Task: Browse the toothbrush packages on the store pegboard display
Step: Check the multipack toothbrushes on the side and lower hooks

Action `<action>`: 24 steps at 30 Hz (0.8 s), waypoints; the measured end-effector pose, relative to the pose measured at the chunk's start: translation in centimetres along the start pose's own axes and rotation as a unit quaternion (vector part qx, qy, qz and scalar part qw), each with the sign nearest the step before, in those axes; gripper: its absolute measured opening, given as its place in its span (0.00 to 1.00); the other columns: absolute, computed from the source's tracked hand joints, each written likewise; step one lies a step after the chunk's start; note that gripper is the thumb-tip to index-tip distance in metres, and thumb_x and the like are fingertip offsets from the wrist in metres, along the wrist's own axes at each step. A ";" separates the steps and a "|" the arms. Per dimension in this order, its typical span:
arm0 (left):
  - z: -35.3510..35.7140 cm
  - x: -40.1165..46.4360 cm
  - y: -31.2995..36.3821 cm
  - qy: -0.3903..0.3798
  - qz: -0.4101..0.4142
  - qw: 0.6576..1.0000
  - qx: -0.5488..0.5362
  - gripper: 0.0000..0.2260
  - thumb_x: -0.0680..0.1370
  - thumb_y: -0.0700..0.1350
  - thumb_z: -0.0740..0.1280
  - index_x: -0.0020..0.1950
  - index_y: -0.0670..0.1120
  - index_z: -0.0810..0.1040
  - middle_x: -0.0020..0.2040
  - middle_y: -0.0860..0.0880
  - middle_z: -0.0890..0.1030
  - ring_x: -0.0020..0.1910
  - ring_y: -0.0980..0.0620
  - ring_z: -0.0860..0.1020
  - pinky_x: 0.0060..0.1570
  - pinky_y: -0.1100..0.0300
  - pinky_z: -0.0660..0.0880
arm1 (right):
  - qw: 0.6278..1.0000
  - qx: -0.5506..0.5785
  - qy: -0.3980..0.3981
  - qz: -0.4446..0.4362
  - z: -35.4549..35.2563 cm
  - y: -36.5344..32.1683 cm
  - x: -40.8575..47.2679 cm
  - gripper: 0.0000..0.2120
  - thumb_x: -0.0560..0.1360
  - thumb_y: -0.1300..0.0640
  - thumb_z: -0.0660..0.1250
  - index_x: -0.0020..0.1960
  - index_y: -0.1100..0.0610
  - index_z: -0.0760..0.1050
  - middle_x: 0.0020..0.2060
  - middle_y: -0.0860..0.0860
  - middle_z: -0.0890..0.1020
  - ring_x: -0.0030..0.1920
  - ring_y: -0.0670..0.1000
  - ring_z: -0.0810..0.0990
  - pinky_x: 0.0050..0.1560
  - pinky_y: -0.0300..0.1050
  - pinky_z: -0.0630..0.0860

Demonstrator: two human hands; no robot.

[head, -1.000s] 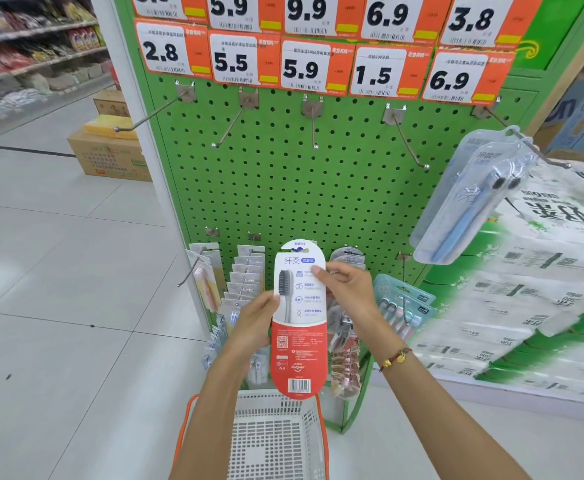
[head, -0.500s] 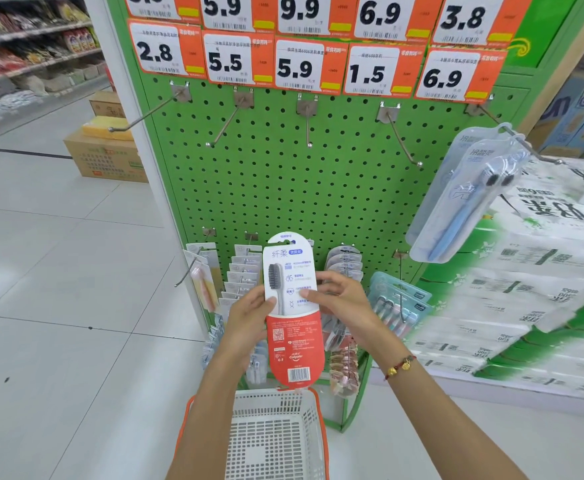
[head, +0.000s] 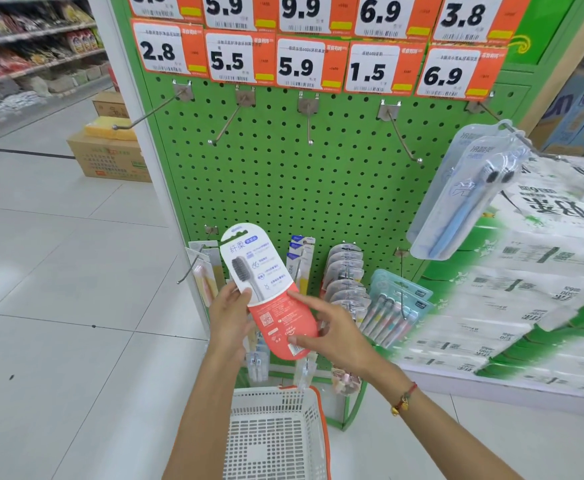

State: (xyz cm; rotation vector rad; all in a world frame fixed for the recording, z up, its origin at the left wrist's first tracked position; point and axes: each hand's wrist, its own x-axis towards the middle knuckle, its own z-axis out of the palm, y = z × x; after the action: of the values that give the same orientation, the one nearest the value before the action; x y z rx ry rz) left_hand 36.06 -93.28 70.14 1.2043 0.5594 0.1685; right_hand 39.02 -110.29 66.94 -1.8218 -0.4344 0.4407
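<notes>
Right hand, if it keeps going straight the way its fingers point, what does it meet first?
The right hand points up-left and already touches the red and white toothbrush package. Past it, probably the left hand; depth is unclear.

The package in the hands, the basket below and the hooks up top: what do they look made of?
Package: looks like printed card, matte white over red, with a clear blister over the brush, judging by its glare.
Basket: white moulded plastic with slotted holes and an orange rim.
Hooks: bare grey metal wire, glinting at the ball tips.
Left hand pinches the package; right hand touches it.
</notes>
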 end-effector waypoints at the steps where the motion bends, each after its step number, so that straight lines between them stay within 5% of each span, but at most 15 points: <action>1: -0.1 0.0 0.0 0.000 0.003 1.000 0.001 0.10 0.82 0.39 0.60 0.62 0.43 0.73 0.56 0.43 0.80 0.44 0.53 0.79 0.36 0.62 0.78 | 1.000 -0.004 0.001 -0.001 -0.1 0.0 0.0 0.35 0.71 0.64 0.75 0.71 0.43 0.68 0.63 0.43 0.74 0.59 0.48 0.78 0.52 0.49 0.82; 3: 0.0 -0.1 -0.1 0.005 0.008 1.000 0.004 0.10 0.82 0.39 0.60 0.63 0.42 0.73 0.55 0.44 0.80 0.43 0.54 0.79 0.34 0.64 0.77 | 1.000 -0.031 0.007 -0.001 -0.1 0.0 0.1 0.35 0.70 0.61 0.76 0.71 0.42 0.68 0.62 0.42 0.75 0.58 0.47 0.79 0.53 0.50 0.81; 7: 0.8 -0.2 -0.4 0.002 -0.004 0.999 0.034 0.11 0.82 0.37 0.59 0.63 0.38 0.73 0.57 0.44 0.80 0.44 0.56 0.79 0.34 0.66 0.77 | 0.976 -0.206 0.061 -0.041 0.6 0.1 0.1 0.41 0.66 0.40 0.76 0.74 0.42 0.62 0.64 0.39 0.69 0.62 0.42 0.70 0.62 0.44 0.72; 10: 1.8 -0.7 -0.5 -0.017 -0.007 0.997 0.071 0.09 0.81 0.36 0.60 0.61 0.40 0.72 0.57 0.44 0.80 0.45 0.55 0.79 0.32 0.67 0.77 | 0.971 -0.216 0.099 -0.038 1.7 -0.1 0.2 0.43 0.65 0.40 0.77 0.73 0.45 0.60 0.64 0.40 0.68 0.61 0.42 0.70 0.60 0.40 0.71; 14: 1.9 -1.1 0.2 -0.096 0.020 0.988 0.120 0.04 0.80 0.43 0.64 0.55 0.46 0.75 0.56 0.48 0.80 0.52 0.54 0.79 0.40 0.68 0.76 | 0.998 0.030 0.035 0.047 0.0 0.1 0.0 0.37 0.65 0.55 0.80 0.67 0.40 0.66 0.62 0.46 0.75 0.60 0.46 0.77 0.58 0.38 0.74; 17: 1.7 -0.1 1.2 -0.160 0.026 0.973 0.162 0.17 0.82 0.53 0.57 0.65 0.45 0.74 0.62 0.51 0.78 0.60 0.56 0.76 0.54 0.65 0.74 | 0.975 0.186 -0.043 0.113 -2.7 0.2 -1.0 0.36 0.62 0.54 0.81 0.66 0.38 0.71 0.65 0.55 0.75 0.63 0.52 0.77 0.67 0.52 0.71; 20: 2.5 2.1 1.8 -0.176 0.041 0.959 0.218 0.21 0.83 0.54 0.52 0.74 0.47 0.65 0.70 0.51 0.71 0.67 0.53 0.71 0.63 0.60 0.69 | 0.937 0.300 -0.111 0.140 -4.2 0.8 -1.4 0.43 0.59 0.53 0.83 0.70 0.48 0.69 0.67 0.62 0.73 0.66 0.59 0.75 0.71 0.59 0.66; 24: 3.9 4.3 2.5 -0.271 0.024 0.942 0.199 0.19 0.82 0.54 0.56 0.72 0.52 0.66 0.62 0.55 0.76 0.63 0.54 0.75 0.66 0.54 0.71 | 0.911 0.368 -0.142 0.124 -5.4 1.2 -1.5 0.45 0.62 0.53 0.81 0.73 0.58 0.63 0.68 0.60 0.73 0.66 0.59 0.75 0.70 0.58 0.67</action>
State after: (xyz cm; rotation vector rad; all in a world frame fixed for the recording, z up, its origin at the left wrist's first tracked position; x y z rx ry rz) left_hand 42.01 -93.84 71.99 1.5819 0.0760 -0.2463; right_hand 40.55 -115.77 67.35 -1.0753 -0.1835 0.9166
